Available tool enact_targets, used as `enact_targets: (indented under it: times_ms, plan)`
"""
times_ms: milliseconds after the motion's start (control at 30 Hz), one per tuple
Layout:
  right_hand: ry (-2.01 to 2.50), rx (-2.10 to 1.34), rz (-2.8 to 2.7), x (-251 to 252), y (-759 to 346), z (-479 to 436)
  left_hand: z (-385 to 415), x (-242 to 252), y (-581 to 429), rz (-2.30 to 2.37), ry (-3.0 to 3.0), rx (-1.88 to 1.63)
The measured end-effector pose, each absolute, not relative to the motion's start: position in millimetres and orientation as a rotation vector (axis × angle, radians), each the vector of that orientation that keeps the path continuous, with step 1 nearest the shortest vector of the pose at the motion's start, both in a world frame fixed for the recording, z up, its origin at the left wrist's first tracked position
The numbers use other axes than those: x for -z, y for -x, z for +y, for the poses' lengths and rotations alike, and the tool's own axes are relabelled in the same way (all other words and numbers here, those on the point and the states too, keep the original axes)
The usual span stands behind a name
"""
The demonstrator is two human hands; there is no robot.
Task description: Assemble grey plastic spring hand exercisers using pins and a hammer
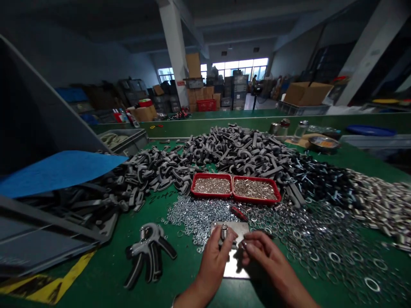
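My left hand [214, 256] is closed around a small part with a metal spring [224, 231], held upright over a metal plate [237, 271]. Just right of it, my right hand [265, 252] has its thumb and fingers pinched together over the plate's right side; whatever they hold is too small to make out. Left of my hands, grey and black clamp-like pieces with a spring [149, 252] lie on the green table [186, 291]. A red-handled tool [239, 213] rests just beyond the plate.
Two red trays [212, 196] [257, 201] hold small metal pins. Behind them rises a heap of grey parts [244, 149]. Metal rings [334, 257] and small nuts [189, 216] spread around the plate. A large grey crate [48, 239] stands at the left, black parts [317, 179] at the right.
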State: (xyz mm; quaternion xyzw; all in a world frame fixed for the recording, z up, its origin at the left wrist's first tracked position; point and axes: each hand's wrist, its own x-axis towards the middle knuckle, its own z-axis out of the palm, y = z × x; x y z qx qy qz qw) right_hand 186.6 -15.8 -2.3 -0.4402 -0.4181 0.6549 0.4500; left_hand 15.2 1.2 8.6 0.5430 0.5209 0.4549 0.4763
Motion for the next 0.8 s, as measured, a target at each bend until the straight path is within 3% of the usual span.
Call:
enact_targets:
  times_ms: [200,333,467,667,800]
  plan:
    - [0.738,-1.949,-0.573,9,-156,-18,-4,1,-11,1.387,-1.309,-1.114]
    - [0.785,-1.956,-0.636,6,-158,-19,-6,7,-13,1.417,-1.245,-1.082]
    - [1.041,-1.648,-1.091,-3,-163,-22,-9,-3,-17,1.391,-1.212,-1.053]
    - [1.067,-0.677,-1.97,-1,-172,-25,-10,-12,-9,1.315,-1.178,-0.984]
    - [1.125,-0.609,-2.202,8,-181,-21,2,0,-7,1.303,-1.147,-1.019]
